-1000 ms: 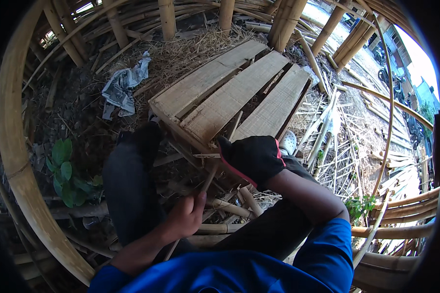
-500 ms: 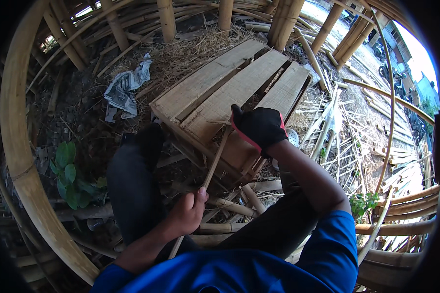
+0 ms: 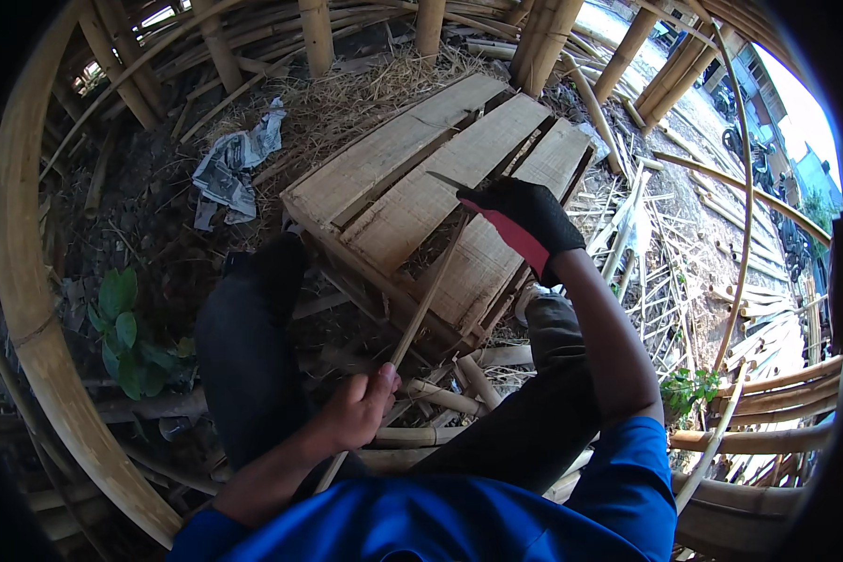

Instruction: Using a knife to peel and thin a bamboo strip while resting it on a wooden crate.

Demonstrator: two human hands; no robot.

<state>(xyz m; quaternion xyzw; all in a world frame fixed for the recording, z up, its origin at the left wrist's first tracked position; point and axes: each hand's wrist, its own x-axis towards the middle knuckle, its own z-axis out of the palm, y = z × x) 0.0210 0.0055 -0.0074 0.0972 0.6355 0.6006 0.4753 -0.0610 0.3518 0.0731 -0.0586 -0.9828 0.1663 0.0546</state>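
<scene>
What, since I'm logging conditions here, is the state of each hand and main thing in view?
Long, thin, tan bamboo strip: held, slanting
Thin, dark-bladed knife: blade exposed, pointing left; handle hidden
Bare left hand: closed around the strip
Black-and-red gloved right hand: gripping the knife
Pale, slatted wooden crate: gaps between top slats
Grey-white printed paper: crumpled, on the ground
Green, broad-leaved plant: leafy

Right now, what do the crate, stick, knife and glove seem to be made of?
Crate: apparently bare wood, matt, with visible grain.
Stick: probably split bamboo, unpainted, judging by its pale straw colour, though possibly wood.
Knife: likely metal, from its thin, dull grey blade; handle hidden.
Glove: seemingly fabric, matt black without shine; the pinkish-red part could be cloth or a rubbery coating.
</scene>
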